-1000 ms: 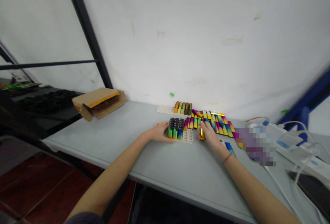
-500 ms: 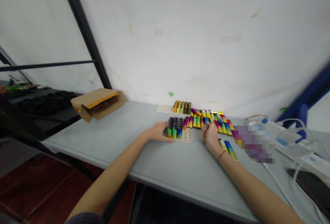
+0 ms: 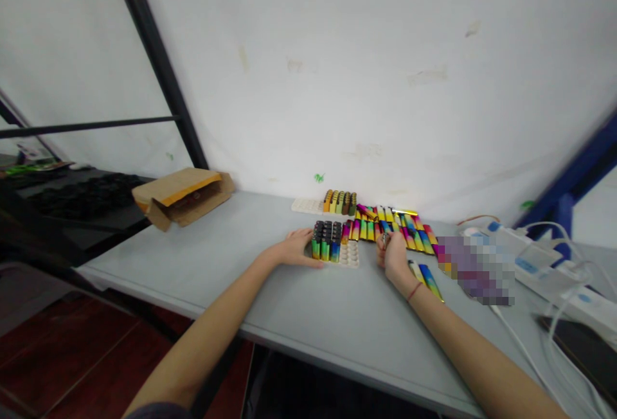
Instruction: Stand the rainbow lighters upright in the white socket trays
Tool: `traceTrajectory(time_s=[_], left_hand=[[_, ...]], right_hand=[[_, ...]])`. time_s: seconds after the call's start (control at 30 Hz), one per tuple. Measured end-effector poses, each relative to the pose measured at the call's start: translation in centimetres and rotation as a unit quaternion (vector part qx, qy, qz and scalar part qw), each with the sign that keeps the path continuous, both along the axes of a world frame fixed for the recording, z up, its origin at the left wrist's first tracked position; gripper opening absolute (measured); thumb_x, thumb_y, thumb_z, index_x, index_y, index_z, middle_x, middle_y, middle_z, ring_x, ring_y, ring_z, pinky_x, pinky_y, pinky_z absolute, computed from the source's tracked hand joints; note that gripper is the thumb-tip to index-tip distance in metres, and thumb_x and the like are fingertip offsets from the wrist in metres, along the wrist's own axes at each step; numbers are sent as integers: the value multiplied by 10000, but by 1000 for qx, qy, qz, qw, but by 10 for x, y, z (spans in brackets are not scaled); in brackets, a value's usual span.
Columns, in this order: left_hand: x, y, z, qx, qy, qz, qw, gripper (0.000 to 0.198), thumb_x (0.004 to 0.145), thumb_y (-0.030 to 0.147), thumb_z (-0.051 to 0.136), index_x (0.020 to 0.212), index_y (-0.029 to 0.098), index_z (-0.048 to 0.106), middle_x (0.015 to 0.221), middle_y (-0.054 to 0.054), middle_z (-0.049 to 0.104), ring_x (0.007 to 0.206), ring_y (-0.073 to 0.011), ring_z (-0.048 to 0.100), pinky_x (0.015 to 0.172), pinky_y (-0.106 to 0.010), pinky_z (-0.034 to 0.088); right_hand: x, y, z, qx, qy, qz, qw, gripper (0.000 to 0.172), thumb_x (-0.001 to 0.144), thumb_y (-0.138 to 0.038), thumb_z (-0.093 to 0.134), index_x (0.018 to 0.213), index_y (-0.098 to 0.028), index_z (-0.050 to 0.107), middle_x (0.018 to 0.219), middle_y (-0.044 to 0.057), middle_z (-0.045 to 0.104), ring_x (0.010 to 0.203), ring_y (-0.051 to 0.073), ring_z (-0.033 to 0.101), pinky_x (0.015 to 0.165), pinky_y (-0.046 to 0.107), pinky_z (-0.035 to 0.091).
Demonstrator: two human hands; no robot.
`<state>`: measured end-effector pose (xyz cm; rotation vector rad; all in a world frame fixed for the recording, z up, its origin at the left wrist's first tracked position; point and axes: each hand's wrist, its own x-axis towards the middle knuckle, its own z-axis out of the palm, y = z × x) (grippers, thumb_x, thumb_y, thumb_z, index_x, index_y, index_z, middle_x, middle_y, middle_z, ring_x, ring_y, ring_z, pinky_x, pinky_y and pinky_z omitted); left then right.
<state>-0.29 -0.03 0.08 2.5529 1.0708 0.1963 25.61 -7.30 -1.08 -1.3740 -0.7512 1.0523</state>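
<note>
My left hand (image 3: 294,249) rests on the table at the left side of a white tray (image 3: 350,255) with round holes. Its thumb stretches along the front edge and the fingers lie behind, spread apart. Several lighters (image 3: 326,242) with black tops and shiny rainbow bodies stand upright in the tray's left part; the holes on the right hold nothing. To the right of the tray, my right hand (image 3: 395,255) is closed around a lighter (image 3: 385,239), whose metal top shows above the fingers; its body is mostly hidden. Two lighters (image 3: 427,281) lie beside the right wrist.
Behind the right hand lies a spread of shiny rainbow lighters (image 3: 419,239). Another white tray (image 3: 307,205) by the wall carries upright yellow and dark pieces (image 3: 340,202). An open cardboard box (image 3: 183,194) is at left. Right are a power strip (image 3: 563,277), cables and a phone (image 3: 585,355).
Both hands keep almost the same place and grip. The view has shifted very slightly.
</note>
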Motion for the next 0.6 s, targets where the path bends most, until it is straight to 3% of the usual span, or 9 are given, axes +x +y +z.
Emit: traceTrajectory(time_s=[0.2, 0.4, 0.5, 0.6], left_hand=[[0, 0, 1, 2, 3, -1, 1000, 936, 679, 670, 734, 1421, 189, 425, 1458, -132, 479, 1358, -372, 401, 1159, -450, 270], [0, 0, -1, 2, 9, -1, 1000, 936, 693, 663, 727, 1433, 184, 411, 1482, -139, 451, 1375, -366, 380, 1166, -455, 254], [0, 0, -1, 4, 4, 1, 1000, 933, 681, 661, 740, 1425, 195, 424, 1465, -130, 472, 1367, -372, 390, 1161, -455, 265], [1, -1, 0, 2, 6, 1, 1000, 928, 682, 665, 739, 1423, 202, 428, 1475, -125, 462, 1369, -375, 389, 1161, -460, 262]], right_hand=[[-3, -3, 7, -26, 24, -9, 999, 362, 870, -473, 267, 577, -260, 266, 410, -74, 203, 352, 101, 157, 372, 241, 118], [-2, -4, 13, -51, 47, 30, 997, 351, 887, -411, 234, 571, -258, 246, 407, -73, 170, 350, 98, 111, 379, 244, 95], [0, -1, 6, -40, 13, 30, 999, 386, 904, -501, 216, 612, -259, 284, 418, -75, 201, 355, 104, 142, 376, 247, 123], [0, -4, 0, 29, -96, 45, 994, 409, 912, -596, 262, 729, -251, 384, 473, -73, 304, 391, 121, 269, 398, 248, 227]])
